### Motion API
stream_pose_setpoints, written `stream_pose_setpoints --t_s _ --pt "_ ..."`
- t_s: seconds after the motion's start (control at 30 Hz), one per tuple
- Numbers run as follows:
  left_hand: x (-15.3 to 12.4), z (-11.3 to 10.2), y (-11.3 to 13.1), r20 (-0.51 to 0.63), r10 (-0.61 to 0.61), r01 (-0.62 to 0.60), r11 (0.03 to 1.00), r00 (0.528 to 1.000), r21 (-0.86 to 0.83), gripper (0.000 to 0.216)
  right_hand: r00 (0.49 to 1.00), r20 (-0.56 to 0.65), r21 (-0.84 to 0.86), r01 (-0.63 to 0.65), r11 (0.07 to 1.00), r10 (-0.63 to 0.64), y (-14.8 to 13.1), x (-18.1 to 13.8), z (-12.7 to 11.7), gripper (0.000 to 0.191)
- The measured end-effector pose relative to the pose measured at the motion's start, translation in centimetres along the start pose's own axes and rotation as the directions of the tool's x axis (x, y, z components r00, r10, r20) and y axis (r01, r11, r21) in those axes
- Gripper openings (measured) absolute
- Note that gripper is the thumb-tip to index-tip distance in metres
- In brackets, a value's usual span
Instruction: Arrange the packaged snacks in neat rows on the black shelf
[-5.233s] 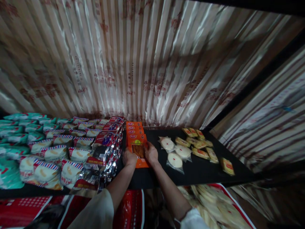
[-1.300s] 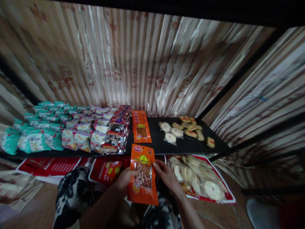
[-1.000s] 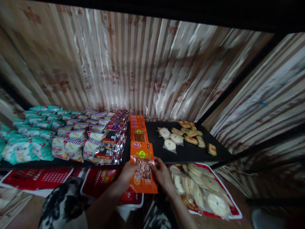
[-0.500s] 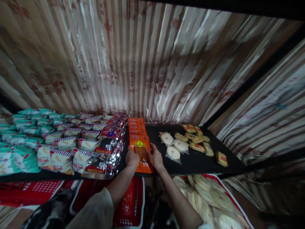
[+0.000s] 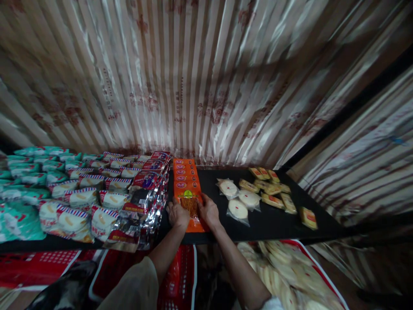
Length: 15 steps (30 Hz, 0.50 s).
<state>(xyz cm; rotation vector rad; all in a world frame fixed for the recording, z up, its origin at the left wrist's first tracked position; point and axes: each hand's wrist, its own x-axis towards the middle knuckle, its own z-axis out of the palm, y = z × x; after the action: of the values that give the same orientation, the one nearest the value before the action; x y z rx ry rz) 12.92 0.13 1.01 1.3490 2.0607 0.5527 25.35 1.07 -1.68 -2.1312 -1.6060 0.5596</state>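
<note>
An orange snack packet (image 5: 190, 207) with a clear window showing brown sticks lies at the front of an overlapping row of matching orange packets (image 5: 185, 173) on the black shelf (image 5: 222, 226). My left hand (image 5: 178, 214) is at its left edge, fingers curled against it. On the opposite edge my right hand (image 5: 209, 212) holds the packet, its thumb over the front. The undersides of both hands' fingers are hidden. Left of my left hand stands a stack of dark red and silver packets (image 5: 146, 189).
White-and-blue striped bags (image 5: 80, 198) and teal bags (image 5: 24, 219) fill the shelf's left. Round white packaged cakes (image 5: 238, 209) and small yellow packets (image 5: 272, 200) lie to the right. Below are red baskets (image 5: 192, 271), one holding pale round packs (image 5: 280, 269). A striped sheet (image 5: 190, 86) hangs behind.
The front orange packet has slid slightly back, overlapping the row more closely. Both hands remain at its sides; my left hand has shifted a little left. The camera view has moved slightly.
</note>
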Motion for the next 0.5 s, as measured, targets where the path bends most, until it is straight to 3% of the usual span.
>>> stream_pose_setpoints --t_s 0.23,0.5 --pt "0.12 0.22 -0.14 -0.007 0.009 -0.009 1.0 1.0 0.028 0.052 0.999 -0.018 -0.118 -0.032 0.992 0.03 -0.49 -0.42 -0.01 0.043" --pt "-0.04 0.13 0.08 -0.011 0.038 -0.037 0.996 0.999 0.075 0.05 0.999 -0.036 -0.105 0.003 0.994 -0.007 -0.46 -0.37 0.01 0.042"
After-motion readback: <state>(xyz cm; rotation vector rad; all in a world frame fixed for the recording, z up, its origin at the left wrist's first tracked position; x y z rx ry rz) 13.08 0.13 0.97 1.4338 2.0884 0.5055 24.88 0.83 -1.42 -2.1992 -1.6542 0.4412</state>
